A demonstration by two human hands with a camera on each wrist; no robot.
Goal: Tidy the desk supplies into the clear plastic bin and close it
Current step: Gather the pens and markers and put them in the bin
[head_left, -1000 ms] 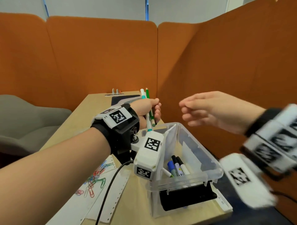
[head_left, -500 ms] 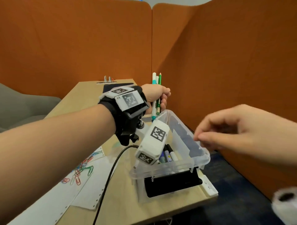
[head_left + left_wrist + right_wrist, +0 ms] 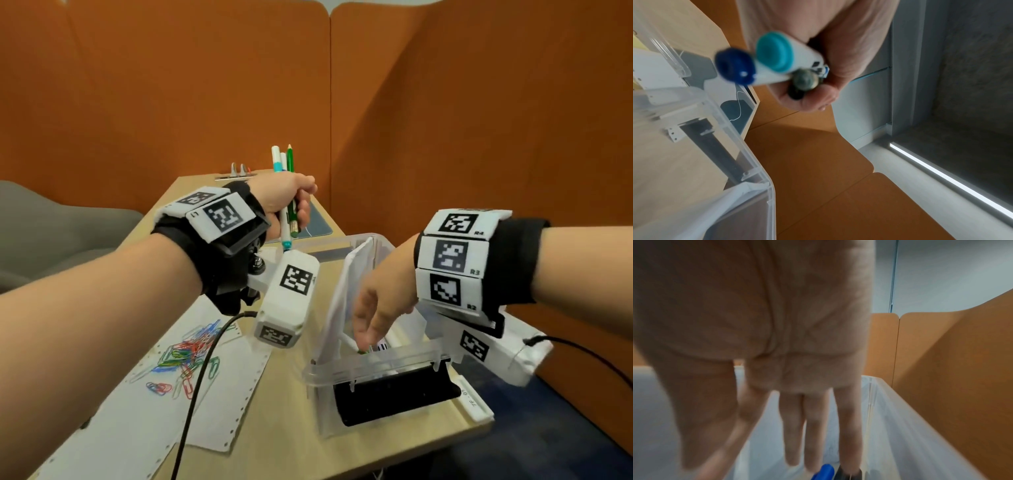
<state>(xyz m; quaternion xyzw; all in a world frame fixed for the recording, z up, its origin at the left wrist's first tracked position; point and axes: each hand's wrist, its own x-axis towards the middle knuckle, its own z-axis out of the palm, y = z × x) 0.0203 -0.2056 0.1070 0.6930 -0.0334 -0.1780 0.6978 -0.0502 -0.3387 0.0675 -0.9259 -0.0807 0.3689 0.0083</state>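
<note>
My left hand [image 3: 294,209] grips a bundle of pens [image 3: 286,192] upright above the far left corner of the clear plastic bin [image 3: 376,359]. The bundle holds a teal-capped marker [image 3: 774,50], a blue-capped marker [image 3: 733,66] and a green pencil [image 3: 290,164]. My right hand [image 3: 366,329] reaches down into the bin with straight fingers [image 3: 812,434]. Its fingertips are close to a blue marker [image 3: 824,472] on the bin floor, and I see nothing held. White sheets [image 3: 349,291] stand upright inside the bin along its left wall.
Coloured paper clips [image 3: 185,356] lie on white perforated paper [image 3: 144,418] left of the bin. A black object [image 3: 394,397] shows at the bin's near end. A white lid [image 3: 476,404] lies under the bin. Orange partitions [image 3: 479,137] close off the back and right. The desk edge is just beyond the bin.
My right hand has come down from mid-air into the bin. The left hand still holds the pens, a little higher over the bin's far corner.
</note>
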